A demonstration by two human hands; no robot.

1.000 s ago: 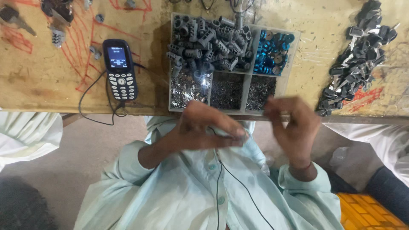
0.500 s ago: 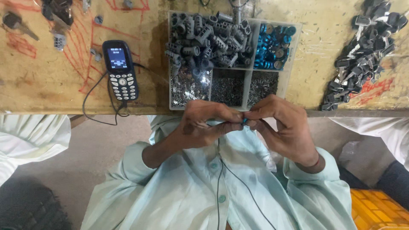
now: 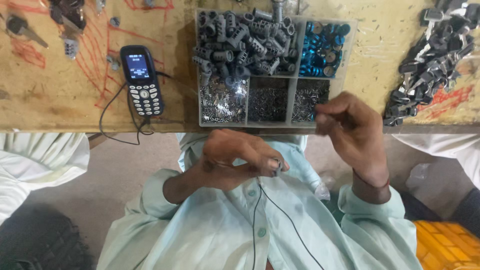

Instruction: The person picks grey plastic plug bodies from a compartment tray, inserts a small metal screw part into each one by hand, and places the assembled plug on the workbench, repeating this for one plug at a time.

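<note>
Grey cylinder (image 3: 277, 166), small and metallic, is sitting pinched in the fingertips of the left hand (image 3: 235, 160), below the table edge and over the pale green shirt (image 3: 220, 230); its long axis cannot be told at this size. Left hand is closing firmly around it, thumb and fingers clamped together on the piece. Right hand (image 3: 350, 132) is hovering at about 2 o'clock from the cylinder, near but apart from it, fingertips drawn together beside the lower right compartment of the compartment tray (image 3: 350, 55); whether they are gripping a tiny part cannot be told. Right hand is the one nearer to the tray; left hand is the one holding the piece. Tray is resting on the wooden table (image 3: 65, 105) at 12 o'clock from both hands, carrying grey cylinders (image 3: 240, 40) in its large upper left section, blue caps (image 3: 322, 50) in the upper right, and fine silvery pins (image 3: 267, 105) in the three lower cells. Keypad phone (image 3: 141, 80) is lying at 10 o'clock from the left hand, its black cable (image 3: 107, 125) looping off the table edge. Heap of dark keys (image 3: 430, 60) is lying at 1 o'clock from the right hand. Black cord (image 3: 285, 220) is trailing down the shirt front.
</note>
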